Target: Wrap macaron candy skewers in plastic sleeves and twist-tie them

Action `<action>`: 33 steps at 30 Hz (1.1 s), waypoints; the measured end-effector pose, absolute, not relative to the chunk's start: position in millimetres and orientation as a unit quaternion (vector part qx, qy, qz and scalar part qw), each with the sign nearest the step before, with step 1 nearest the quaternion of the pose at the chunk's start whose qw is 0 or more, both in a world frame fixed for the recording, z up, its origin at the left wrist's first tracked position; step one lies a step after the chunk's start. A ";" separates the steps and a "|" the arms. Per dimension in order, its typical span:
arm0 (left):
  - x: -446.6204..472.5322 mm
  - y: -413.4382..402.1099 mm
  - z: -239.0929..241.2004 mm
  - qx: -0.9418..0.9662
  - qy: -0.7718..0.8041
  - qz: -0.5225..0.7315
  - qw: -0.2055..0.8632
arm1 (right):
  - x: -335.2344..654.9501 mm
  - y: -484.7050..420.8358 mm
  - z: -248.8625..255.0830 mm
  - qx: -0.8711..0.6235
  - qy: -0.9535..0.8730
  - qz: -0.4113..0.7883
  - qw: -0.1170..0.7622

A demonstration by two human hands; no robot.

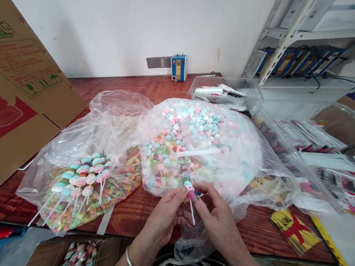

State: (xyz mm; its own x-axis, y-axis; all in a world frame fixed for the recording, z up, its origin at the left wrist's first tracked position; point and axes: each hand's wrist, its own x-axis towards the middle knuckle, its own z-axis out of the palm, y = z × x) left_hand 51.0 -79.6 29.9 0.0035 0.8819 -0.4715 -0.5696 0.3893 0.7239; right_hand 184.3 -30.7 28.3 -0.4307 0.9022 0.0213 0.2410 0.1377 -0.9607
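A candy skewer (186, 177) with a white stick is upright between my hands, and what looks like a printed clear wrapper covers it. My left hand (167, 204) pinches its lower end from the left. From the right, my right hand (212, 210) closes on the same end, near the stick. Just beyond them lies a big clear bag of pastel candies (208, 125), with white sticks (197, 153) on top. To the left, several finished candy skewers (81, 169) rest on a bag of gummy rings (133, 166).
A cardboard box (28, 70) stands at the left. A clear bin (227, 85) of white packets is at the back, near a blue device (179, 67). On the right are a bin with sticks and printed packets (336, 162), and a yellow packet (294, 230). Below sits an open box (108, 252) of wrapped candy.
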 end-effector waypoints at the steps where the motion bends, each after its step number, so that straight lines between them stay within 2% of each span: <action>1: 50.7 -80.5 30.6 0.176 0.470 0.519 0.692 | 184.5 -30.3 28.0 -0.423 -0.681 0.498 0.331; 7: 54.6 -83.2 35.0 0.210 0.498 0.488 0.686 | 186.3 -29.7 31.1 -0.435 -0.695 0.454 0.350; 18: 65.3 -85.1 40.1 0.154 0.450 0.535 0.699 | 190.5 -24.3 23.8 -0.431 -0.677 0.490 0.340; 26: 71.4 -82.4 30.7 0.133 0.438 0.562 0.689 | 185.8 -16.9 13.4 -0.414 -0.763 0.348 0.354; 33: 71.1 -79.4 27.9 0.178 0.479 0.548 0.662 | 181.9 -2.8 15.4 -0.393 -0.840 0.228 0.298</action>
